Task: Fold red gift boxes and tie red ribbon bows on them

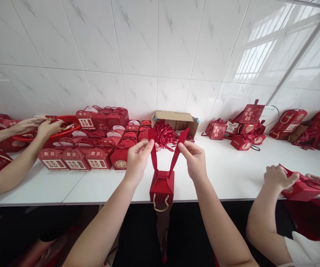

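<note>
I have both hands out over the front edge of the counter (232, 181), with the small red box (162, 185) standing right at that edge, below the hands and between them. My left hand (138, 159) pinches one end of the dark red ribbon (154, 159) between thumb and fingers, and my right hand (195, 161) grips the other end the same way; neither hand touches the box itself. From its top the two strands climb and spread into a V, their pointed tips sticking up past my thumbs. On the side facing me, a cord handle (161, 210) hangs in a loop that dips below the line of the front edge. Beyond my hands, near the back edge, I see a heap of ribbons (164, 135) at a cardboard carton (176, 116). Off my left hand, packed rows of gift boxes (97, 158) run back toward the wall (137, 44). Farther left, a co-worker's hands (50, 128) are over a red basin (75, 126). At the front edge on my right, another person's hand (279, 178) rests on a red carton (301, 189), well apart from my box.
</note>
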Available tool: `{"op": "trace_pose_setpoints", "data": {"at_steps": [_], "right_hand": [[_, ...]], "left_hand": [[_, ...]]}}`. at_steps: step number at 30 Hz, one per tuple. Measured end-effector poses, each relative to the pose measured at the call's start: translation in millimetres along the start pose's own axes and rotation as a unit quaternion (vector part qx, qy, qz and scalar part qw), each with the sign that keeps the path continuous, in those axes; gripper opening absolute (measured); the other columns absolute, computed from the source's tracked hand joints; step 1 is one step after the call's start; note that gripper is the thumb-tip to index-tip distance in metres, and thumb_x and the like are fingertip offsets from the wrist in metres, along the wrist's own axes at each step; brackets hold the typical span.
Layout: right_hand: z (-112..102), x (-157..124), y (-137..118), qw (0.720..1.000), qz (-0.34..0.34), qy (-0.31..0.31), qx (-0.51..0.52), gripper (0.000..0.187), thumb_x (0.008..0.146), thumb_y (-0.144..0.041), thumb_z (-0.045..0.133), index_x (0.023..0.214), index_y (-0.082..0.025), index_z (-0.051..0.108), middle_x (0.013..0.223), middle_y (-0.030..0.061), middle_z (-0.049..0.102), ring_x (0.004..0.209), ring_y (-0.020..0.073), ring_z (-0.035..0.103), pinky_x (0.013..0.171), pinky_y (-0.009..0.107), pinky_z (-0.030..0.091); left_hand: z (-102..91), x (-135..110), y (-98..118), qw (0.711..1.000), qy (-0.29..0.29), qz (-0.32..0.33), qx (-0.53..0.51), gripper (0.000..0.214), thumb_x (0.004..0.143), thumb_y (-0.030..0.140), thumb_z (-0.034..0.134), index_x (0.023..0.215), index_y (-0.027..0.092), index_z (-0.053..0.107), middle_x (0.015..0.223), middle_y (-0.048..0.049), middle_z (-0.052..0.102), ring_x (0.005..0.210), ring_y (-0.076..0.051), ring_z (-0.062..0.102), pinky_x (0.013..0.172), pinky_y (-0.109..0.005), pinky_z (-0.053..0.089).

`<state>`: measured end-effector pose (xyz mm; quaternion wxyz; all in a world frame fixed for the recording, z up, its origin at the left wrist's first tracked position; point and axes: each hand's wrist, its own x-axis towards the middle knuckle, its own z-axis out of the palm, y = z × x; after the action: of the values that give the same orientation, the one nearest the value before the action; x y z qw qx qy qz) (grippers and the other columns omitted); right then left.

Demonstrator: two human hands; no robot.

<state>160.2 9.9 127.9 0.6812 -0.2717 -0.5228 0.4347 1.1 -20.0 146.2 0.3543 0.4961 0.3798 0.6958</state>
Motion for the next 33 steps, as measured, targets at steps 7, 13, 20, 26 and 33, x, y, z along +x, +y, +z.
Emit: {"op": "trace_pose_setpoints", "data": {"at_steps": [7,13,20,26,33], "right_hand": [[3,3,-4,1.0,0.025,0.003,0.012,0.025,0.071,-0.042,0.072,0.081,-0.02,0.071,0.078,0.0025,0.071,0.077,0.018,0.064,0.075,0.035,0.052],[4,8,-2,0.999,0.026,-0.012,0.031,0.021,0.074,-0.038,0.071,0.082,-0.02,0.068,0.068,-0.0002,0.067,0.065,0.0141,0.064,0.07,0.031,0.052],[6,3,-3,0.992,0.016,-0.114,-0.041,0.021,0.072,-0.038,0.071,0.082,-0.02,0.072,0.069,0.0006,0.065,0.062,0.0131,0.058,0.06,0.027,0.049],[0,-2,-1,0.981,-0.034,-0.178,-0.061,0.02,0.08,-0.039,0.064,0.091,-0.026,0.074,0.085,0.0026,0.07,0.078,0.0176,0.062,0.073,0.032,0.051],[-17,1,4,0.921,-0.193,-0.265,-0.211,0.023,0.089,-0.028,0.052,0.097,-0.033,0.073,0.092,0.0031,0.071,0.09,0.0203,0.061,0.083,0.039,0.049]], "left_hand": [[5.0,-1,1,1.0,-0.016,0.003,0.014,0.027,0.079,0.043,0.064,0.074,0.017,0.069,0.074,-0.0042,0.069,0.078,-0.019,0.065,0.082,-0.032,0.048],[7.8,1,2,0.999,-0.036,0.001,0.016,0.028,0.083,0.042,0.06,0.073,0.017,0.068,0.07,-0.003,0.066,0.074,-0.017,0.063,0.082,-0.031,0.047],[13.6,1,3,0.983,-0.146,-0.021,0.109,0.029,0.08,0.041,0.062,0.064,0.017,0.064,0.051,0.0021,0.049,0.052,-0.011,0.046,0.052,-0.024,0.037],[9.8,3,-3,0.976,-0.19,-0.047,0.099,0.014,0.074,0.028,0.067,0.083,0.018,0.068,0.063,0.0014,0.059,0.055,-0.011,0.052,0.056,-0.024,0.04],[-6.7,9,-7,0.97,-0.158,-0.177,-0.059,0.028,0.07,0.02,0.066,0.098,0.018,0.06,0.07,0.0014,0.06,0.065,-0.012,0.058,0.062,-0.023,0.043]]}}
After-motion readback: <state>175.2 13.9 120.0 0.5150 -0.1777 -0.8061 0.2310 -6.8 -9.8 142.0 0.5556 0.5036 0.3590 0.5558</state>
